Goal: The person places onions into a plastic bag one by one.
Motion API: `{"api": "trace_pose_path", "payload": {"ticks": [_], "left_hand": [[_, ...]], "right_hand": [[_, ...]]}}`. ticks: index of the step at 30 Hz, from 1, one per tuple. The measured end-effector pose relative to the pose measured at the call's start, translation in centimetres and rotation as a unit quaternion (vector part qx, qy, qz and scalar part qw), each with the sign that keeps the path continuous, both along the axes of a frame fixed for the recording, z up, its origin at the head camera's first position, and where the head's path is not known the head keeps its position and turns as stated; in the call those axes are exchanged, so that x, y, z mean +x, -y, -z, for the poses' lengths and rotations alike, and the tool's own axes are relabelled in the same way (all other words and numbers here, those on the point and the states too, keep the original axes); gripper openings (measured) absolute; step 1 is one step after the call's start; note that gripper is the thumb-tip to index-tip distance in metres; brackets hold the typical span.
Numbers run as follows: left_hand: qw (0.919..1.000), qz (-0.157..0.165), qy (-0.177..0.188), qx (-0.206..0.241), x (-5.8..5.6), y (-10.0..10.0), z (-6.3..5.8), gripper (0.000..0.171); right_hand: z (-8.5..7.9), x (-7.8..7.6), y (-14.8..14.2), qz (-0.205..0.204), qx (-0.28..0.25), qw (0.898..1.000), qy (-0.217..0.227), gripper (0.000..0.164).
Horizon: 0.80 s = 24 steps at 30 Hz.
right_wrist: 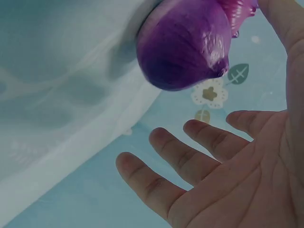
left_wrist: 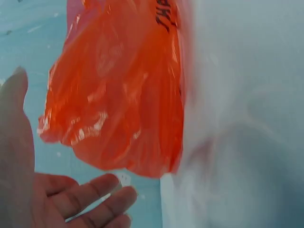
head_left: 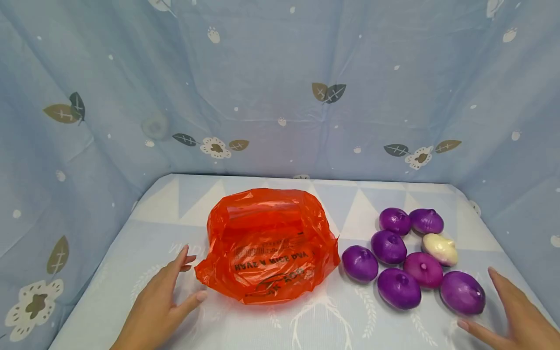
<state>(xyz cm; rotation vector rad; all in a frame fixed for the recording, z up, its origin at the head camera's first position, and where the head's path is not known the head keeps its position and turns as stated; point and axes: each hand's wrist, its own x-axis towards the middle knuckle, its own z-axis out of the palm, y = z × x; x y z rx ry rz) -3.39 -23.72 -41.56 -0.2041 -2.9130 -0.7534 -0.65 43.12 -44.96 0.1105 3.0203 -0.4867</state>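
Note:
A crumpled red plastic bag point(head_left: 271, 243) with dark printing lies on the table, its mouth spread. My left hand point(head_left: 159, 301) is beside the bag's left end, fingers extended and thumb apart, holding nothing; the left wrist view shows the bag point(left_wrist: 123, 90) just beyond the fingers. On the right lies a group of several purple onions point(head_left: 399, 288) with one pale onion point(head_left: 440, 249) among them. My right hand point(head_left: 518, 316) is spread at the right of the nearest purple onion point(head_left: 463, 292), with nothing in it. In the right wrist view that onion point(right_wrist: 183, 45) sits beyond the open palm.
The table point(head_left: 323, 325) has a pale cloth with triangles, leaf sprigs and antlers printed on it. A blue curtain point(head_left: 280, 58) with leaves and flowers hangs behind and along both sides. The onions lie close together, right of the bag.

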Motion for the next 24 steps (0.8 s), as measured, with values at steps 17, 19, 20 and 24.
{"api": "trace_pose_path", "payload": {"ticks": [17,19,20,24], "left_hand": [[0.9947,-0.051,-0.039,0.081,-1.5,-3.5,-0.7,0.056],[0.9945,-0.060,-0.016,0.084,-1.5,-3.7,-0.9,0.063],[0.9942,-0.068,0.000,0.084,-1.6,-3.8,-1.0,0.067],[0.9915,-0.090,0.037,0.087,-1.5,-4.1,-1.4,0.065]], "right_hand": [[-0.8,-1.4,1.7,-0.005,0.035,0.998,0.056,0.124],[-0.6,-1.4,1.6,-0.010,0.032,0.998,0.050,0.121],[-0.5,-1.4,1.5,-0.012,0.030,0.998,0.048,0.120],[-0.2,-1.4,1.5,-0.019,0.025,0.999,0.042,0.117]]}}
